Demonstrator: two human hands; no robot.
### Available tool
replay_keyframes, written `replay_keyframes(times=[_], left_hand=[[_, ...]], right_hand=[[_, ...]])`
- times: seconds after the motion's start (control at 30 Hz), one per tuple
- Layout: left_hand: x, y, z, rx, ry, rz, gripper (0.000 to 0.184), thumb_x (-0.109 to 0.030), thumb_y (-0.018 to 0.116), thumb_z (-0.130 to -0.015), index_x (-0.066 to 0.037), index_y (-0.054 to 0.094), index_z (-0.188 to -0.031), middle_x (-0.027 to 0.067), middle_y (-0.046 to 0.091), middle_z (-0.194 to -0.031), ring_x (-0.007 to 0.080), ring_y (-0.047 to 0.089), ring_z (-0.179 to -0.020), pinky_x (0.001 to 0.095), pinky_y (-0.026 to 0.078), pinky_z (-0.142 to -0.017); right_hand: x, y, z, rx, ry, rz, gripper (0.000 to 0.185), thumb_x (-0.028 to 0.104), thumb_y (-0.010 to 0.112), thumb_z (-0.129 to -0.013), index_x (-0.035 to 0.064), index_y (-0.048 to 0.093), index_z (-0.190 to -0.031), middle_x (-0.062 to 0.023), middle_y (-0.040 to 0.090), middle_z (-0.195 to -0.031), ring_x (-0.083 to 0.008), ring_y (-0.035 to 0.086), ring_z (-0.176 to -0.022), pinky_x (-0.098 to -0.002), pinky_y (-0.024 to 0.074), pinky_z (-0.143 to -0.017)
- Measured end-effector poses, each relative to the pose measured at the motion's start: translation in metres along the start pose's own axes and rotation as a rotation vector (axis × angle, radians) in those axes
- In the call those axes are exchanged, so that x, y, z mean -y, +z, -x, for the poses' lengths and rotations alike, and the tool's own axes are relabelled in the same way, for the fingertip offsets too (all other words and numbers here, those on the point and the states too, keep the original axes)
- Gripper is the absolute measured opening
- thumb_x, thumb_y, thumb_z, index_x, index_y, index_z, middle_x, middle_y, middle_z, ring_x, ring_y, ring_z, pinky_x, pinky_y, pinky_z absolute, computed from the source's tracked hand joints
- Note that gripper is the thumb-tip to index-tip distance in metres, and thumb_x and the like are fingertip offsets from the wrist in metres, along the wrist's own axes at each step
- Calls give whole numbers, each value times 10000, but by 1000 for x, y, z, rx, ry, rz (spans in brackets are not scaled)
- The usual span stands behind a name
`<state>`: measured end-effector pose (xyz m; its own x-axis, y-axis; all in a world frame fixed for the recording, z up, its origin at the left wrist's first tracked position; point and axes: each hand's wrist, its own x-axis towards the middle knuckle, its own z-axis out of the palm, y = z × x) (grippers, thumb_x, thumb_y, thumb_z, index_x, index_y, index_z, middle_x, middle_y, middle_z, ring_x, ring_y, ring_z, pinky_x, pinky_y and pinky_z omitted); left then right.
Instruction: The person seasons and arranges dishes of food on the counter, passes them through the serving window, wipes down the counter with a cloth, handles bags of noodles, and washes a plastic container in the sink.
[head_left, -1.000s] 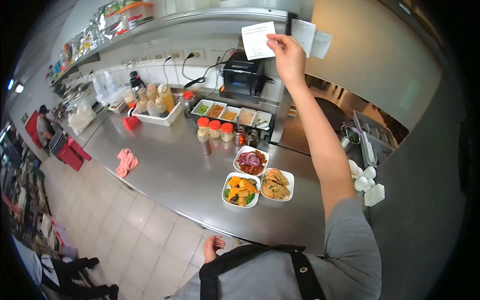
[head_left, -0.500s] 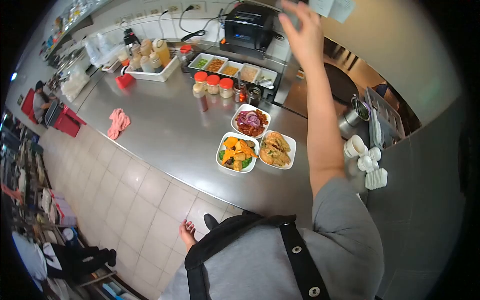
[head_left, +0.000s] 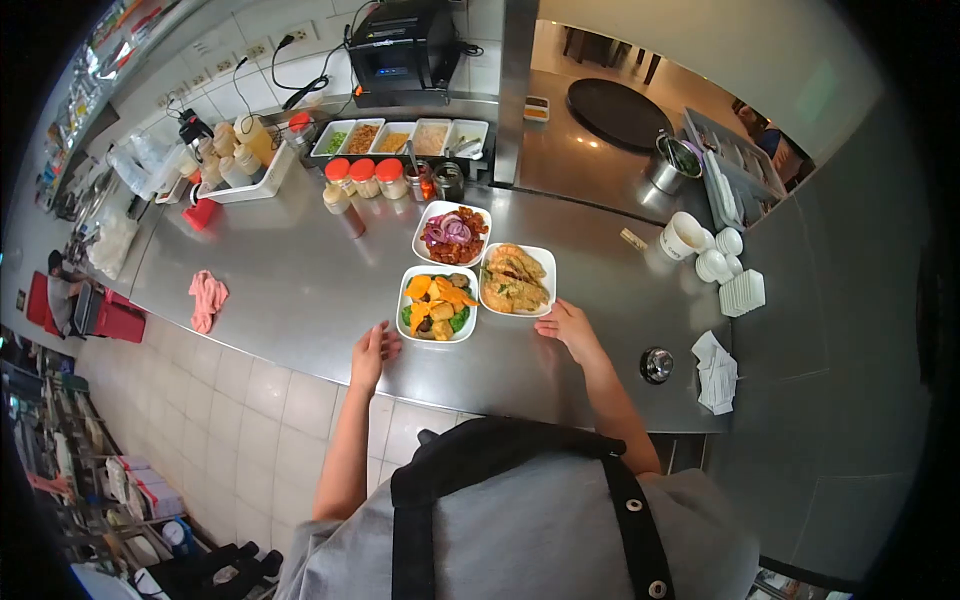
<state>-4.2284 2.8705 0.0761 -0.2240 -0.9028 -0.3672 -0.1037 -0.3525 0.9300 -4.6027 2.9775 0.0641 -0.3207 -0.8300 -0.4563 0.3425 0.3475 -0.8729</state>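
Observation:
Three white square bowls stand close together on the steel counter. One bowl holds orange chunks, green vegetables and mushrooms. Another bowl has golden-brown fried pieces in it. Behind them, a third bowl carries reddish diced food topped with purple onion rings. My left hand is open beside the vegetable bowl, a small gap between them. My right hand is open too, its fingertips by the lower right corner of the fried-food bowl; whether they touch it I cannot tell.
Red-lidded jars, a sauce bottle and a topping rack line the back. A pink cloth lies left. At right are a call bell, crumpled papers and stacked white dishes. Another person is far left.
My right hand has come down from high near the printer to the fried-food bowl. My left hand has risen from beyond the counter's edge to beside the vegetable bowl. The view has shifted right.

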Motion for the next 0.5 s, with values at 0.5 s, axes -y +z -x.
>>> replay_keyframes(times=[0.5], left_hand=[[-11,27,-23,145,-54,-165,424,-81,371,-940,107,383,-1319,177,644,-961,233,682,-733,293,572,-615]], right_hand=[[15,-10,-31,-166,-94,156,242,86,544,-861,-127,608,-958,-158,649,-857,-218,671,-657,-273,578,-563]])
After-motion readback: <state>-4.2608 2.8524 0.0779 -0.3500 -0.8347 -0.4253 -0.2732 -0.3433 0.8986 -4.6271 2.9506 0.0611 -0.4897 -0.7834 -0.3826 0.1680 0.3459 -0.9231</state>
